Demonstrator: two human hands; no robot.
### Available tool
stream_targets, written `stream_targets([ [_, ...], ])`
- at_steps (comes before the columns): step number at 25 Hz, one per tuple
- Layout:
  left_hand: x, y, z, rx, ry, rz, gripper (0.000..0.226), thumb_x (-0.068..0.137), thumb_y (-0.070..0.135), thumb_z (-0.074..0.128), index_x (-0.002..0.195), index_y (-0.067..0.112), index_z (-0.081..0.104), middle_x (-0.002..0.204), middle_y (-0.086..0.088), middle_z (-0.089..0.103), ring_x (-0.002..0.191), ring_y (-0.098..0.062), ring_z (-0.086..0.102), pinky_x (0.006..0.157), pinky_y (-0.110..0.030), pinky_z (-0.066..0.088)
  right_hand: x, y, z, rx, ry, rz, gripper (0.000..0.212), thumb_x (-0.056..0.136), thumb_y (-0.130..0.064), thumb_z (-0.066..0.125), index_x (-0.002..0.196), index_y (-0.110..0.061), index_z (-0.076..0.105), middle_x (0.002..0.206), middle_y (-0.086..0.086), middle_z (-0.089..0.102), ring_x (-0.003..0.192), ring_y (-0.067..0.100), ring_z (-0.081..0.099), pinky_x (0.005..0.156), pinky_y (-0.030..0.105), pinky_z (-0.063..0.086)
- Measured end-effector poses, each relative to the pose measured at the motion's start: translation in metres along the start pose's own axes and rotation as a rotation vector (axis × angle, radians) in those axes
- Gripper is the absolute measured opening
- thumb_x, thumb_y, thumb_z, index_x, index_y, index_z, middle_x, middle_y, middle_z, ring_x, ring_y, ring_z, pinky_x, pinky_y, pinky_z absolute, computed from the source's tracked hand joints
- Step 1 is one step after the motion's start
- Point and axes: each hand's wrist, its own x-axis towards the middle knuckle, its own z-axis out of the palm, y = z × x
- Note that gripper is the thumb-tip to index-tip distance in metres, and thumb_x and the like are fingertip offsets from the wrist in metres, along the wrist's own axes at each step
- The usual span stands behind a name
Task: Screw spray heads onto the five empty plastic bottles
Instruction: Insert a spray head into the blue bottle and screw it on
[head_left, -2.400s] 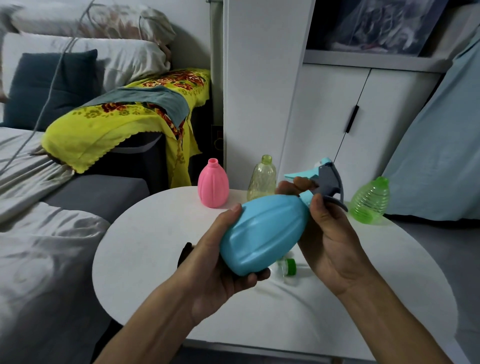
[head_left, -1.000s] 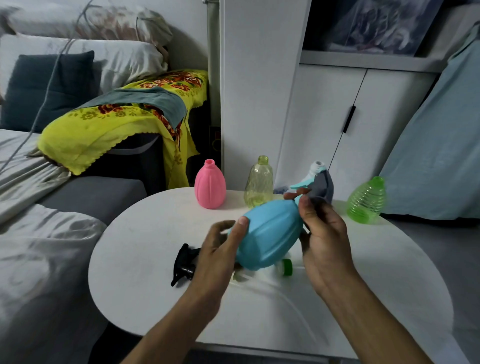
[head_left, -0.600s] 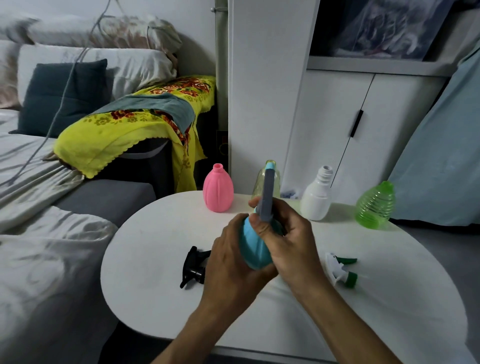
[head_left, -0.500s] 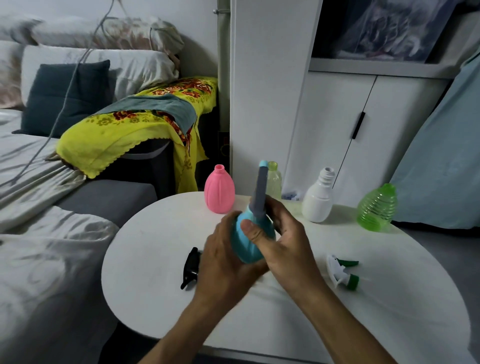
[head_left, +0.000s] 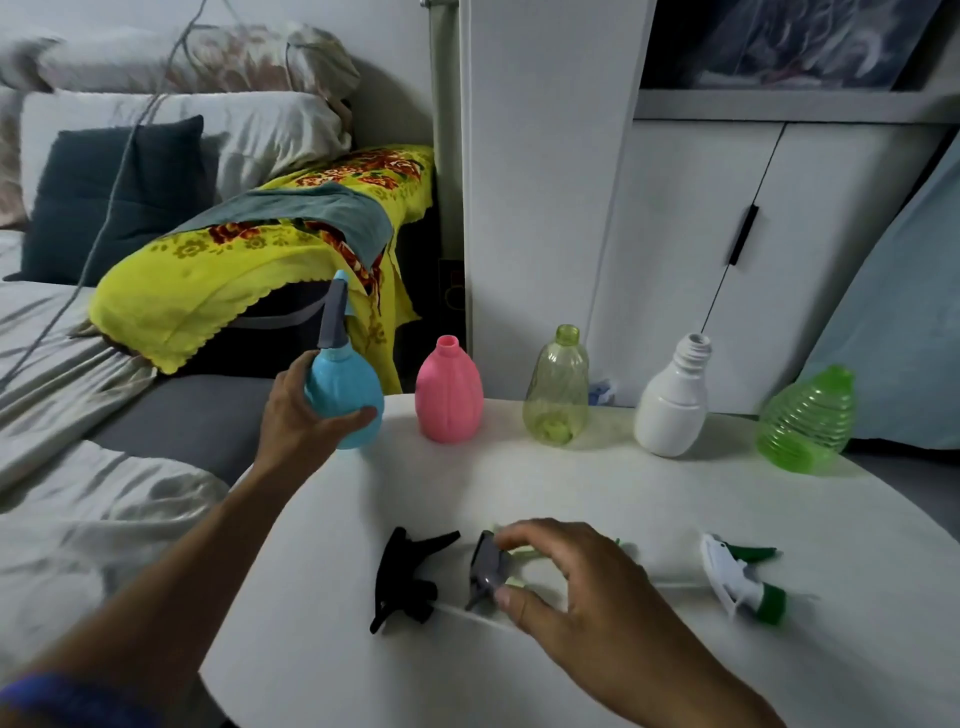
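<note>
Gripping the blue bottle (head_left: 343, 395) round its belly, the left hand (head_left: 301, 415) holds it upright at the table's (head_left: 649, 493) ten o'clock edge, thumb wrapped across the front, the bottle's base at or just above the surface. Its grey and blue spray head (head_left: 332, 312) is already on the neck, pointing straight up.

Over at six o'clock, the right hand (head_left: 576, 587) is down on the tabletop, thumb and curled fingers pinching a grey spray head (head_left: 485, 569) that lies on its side; whether it is lifted off the surface cannot be told. A thin clear tube trails from under the hand. Just beside it, at the hand's nine o'clock, lies a black spray head (head_left: 408, 579), untouched. Out at three o'clock from the hand, well apart, rests a white and green spray head (head_left: 740, 582).

Along the far rim stand four open-necked bottles in a row, running from the blue bottle's three o'clock: a pink bottle (head_left: 449, 397) right beside it, then a pale yellow-green bottle (head_left: 558, 389), a white bottle (head_left: 675, 402), and a bright green ribbed bottle (head_left: 805, 423) at the table's two o'clock, tilted. All four sit at twelve o'clock from the right hand, well clear of it.
</note>
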Motion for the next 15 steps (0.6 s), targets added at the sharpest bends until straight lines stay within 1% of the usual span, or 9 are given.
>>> stream_targets([
  [2, 0.017, -0.006, 0.005, -0.041, -0.028, 0.004, 0.088, 0.058, 0.028, 0.092, 0.132, 0.027, 0.045, 0.123, -0.005, 0.053, 0.111, -0.025, 0.053, 0.088, -0.053, 0.054, 0.001, -0.003, 0.002, -0.068, -0.028, -0.049, 0.033, 0.083, -0.043, 0.064, 0.115, -0.036, 0.061, 0.113, -0.023, 0.060, 0.111, -0.004, 0.045, 0.085, 0.000, 0.027],
  [5, 0.033, -0.018, 0.012, -0.051, -0.067, -0.006, 0.088, 0.058, 0.026, 0.092, 0.133, 0.026, 0.045, 0.125, -0.006, 0.053, 0.113, -0.026, 0.053, 0.089, -0.053, 0.053, 0.003, -0.002, 0.005, -0.131, -0.043, -0.098, 0.035, 0.085, -0.043, 0.063, 0.119, -0.037, 0.059, 0.121, -0.026, 0.057, 0.116, -0.008, 0.040, 0.085, -0.004, 0.021],
  [7, 0.034, -0.027, 0.014, -0.054, -0.103, -0.039, 0.088, 0.060, 0.023, 0.091, 0.135, 0.024, 0.044, 0.126, -0.006, 0.054, 0.113, -0.026, 0.053, 0.089, -0.051, 0.053, 0.003, -0.002, 0.006, -0.139, -0.061, -0.112, 0.036, 0.085, -0.043, 0.062, 0.120, -0.037, 0.059, 0.118, -0.028, 0.054, 0.115, -0.010, 0.038, 0.086, -0.005, 0.020],
  [9, 0.032, -0.033, 0.013, -0.108, -0.132, -0.079, 0.089, 0.062, 0.018, 0.090, 0.136, 0.022, 0.042, 0.128, -0.007, 0.054, 0.115, -0.026, 0.054, 0.089, -0.049, 0.054, 0.002, -0.002, 0.006, -0.134, -0.081, -0.109, 0.036, 0.086, -0.042, 0.062, 0.121, -0.037, 0.058, 0.112, -0.030, 0.049, 0.114, -0.009, 0.039, 0.087, -0.003, 0.021],
  [11, 0.032, -0.032, 0.013, -0.147, -0.152, -0.095, 0.089, 0.063, 0.015, 0.089, 0.137, 0.021, 0.041, 0.129, -0.008, 0.053, 0.115, -0.026, 0.054, 0.085, -0.043, 0.055, 0.001, -0.001, 0.006, -0.129, -0.072, -0.103, 0.034, 0.087, -0.041, 0.062, 0.121, -0.036, 0.059, 0.111, -0.030, 0.050, 0.113, -0.007, 0.042, 0.088, 0.000, 0.024],
  [14, 0.031, -0.028, 0.012, -0.202, -0.172, -0.116, 0.088, 0.064, 0.011, 0.088, 0.138, 0.023, 0.041, 0.127, -0.006, 0.054, 0.110, -0.019, 0.055, 0.071, -0.025, 0.053, 0.000, -0.002, 0.009, -0.117, -0.090, -0.094, 0.033, 0.088, -0.041, 0.061, 0.121, -0.036, 0.057, 0.111, -0.029, 0.053, 0.111, -0.007, 0.042, 0.089, 0.004, 0.028],
  [15, 0.031, -0.028, 0.012, -0.207, -0.172, -0.126, 0.090, 0.064, 0.012, 0.088, 0.139, 0.024, 0.039, 0.126, -0.004, 0.054, 0.109, -0.018, 0.055, 0.068, -0.022, 0.051, -0.001, -0.001, 0.011, -0.108, -0.095, -0.087, 0.033, 0.088, -0.041, 0.061, 0.121, -0.037, 0.056, 0.109, -0.030, 0.051, 0.111, -0.007, 0.042, 0.089, 0.006, 0.030],
])
